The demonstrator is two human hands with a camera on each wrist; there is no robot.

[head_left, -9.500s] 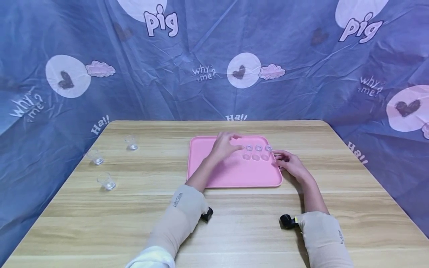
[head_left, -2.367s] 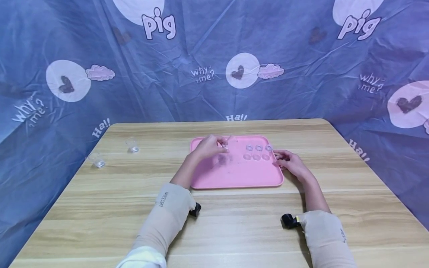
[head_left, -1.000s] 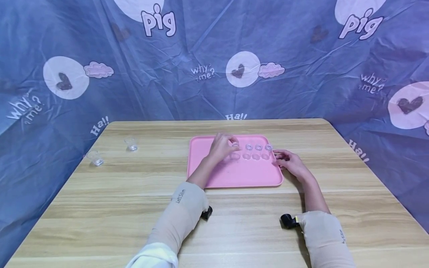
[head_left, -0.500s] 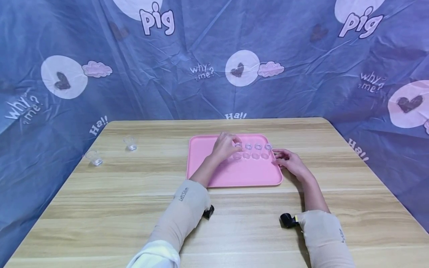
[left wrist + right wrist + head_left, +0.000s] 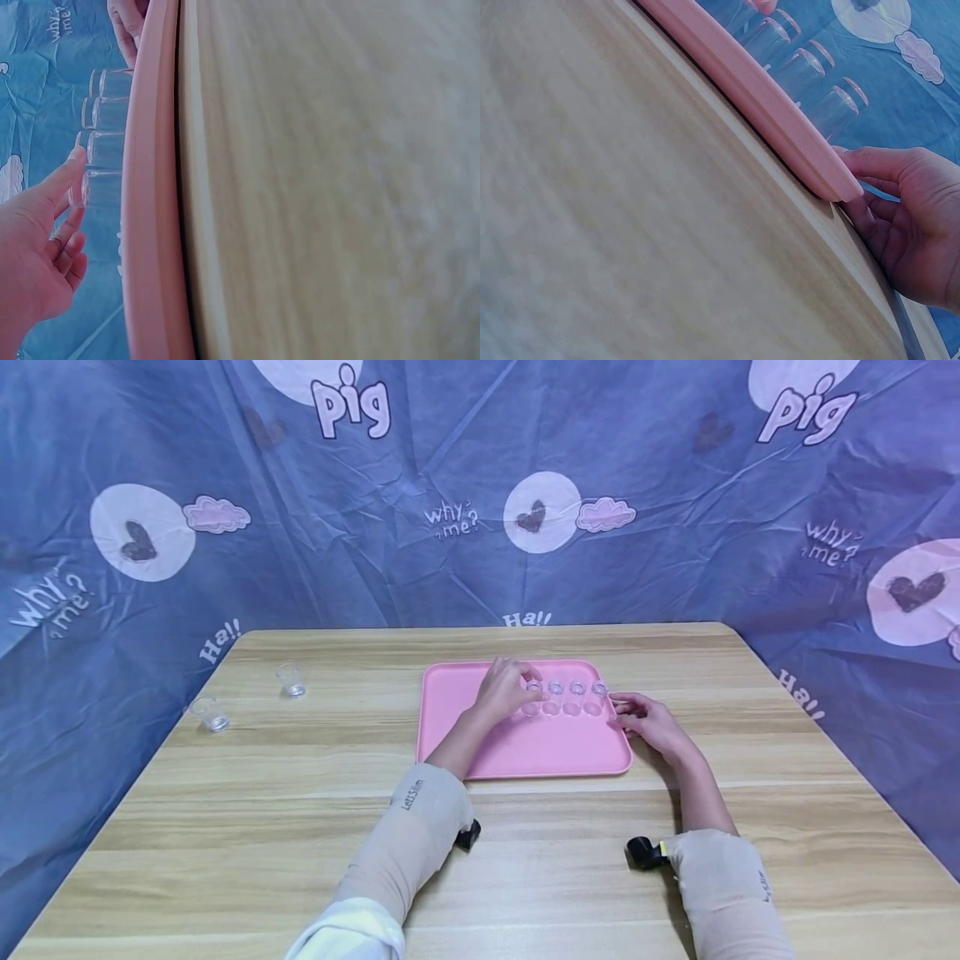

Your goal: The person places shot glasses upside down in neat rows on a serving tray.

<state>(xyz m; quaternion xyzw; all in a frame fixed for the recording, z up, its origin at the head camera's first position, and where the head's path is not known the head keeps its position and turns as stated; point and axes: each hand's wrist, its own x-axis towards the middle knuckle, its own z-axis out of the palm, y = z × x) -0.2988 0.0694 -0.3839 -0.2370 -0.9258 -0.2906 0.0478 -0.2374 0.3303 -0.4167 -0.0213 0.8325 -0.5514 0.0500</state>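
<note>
My left hand (image 5: 502, 691) pinches a small clear shot glass (image 5: 101, 187) between thumb and fingers at its upper end. This glass stands mouth down on the pink tray (image 5: 540, 764), the leftmost of a row of several. To its right stand the other upturned glasses (image 5: 555, 697), close side by side near the tray's back right corner. At the tray's right edge, my right hand (image 5: 652, 725) holds the rim, with the thumb above and the fingers lower down in the right wrist view.
Two more shot glasses, a nearer one (image 5: 212, 716) and a farther one (image 5: 291, 681), stand mouth up at the left of the wooden table (image 5: 300, 827). A blue printed cloth (image 5: 375, 568) hangs behind and along the sides.
One shot glass has left the table's left side. My left hand carried it over the tray and set it upside down at the row's left end. My right hand stays at the tray's edge.
</note>
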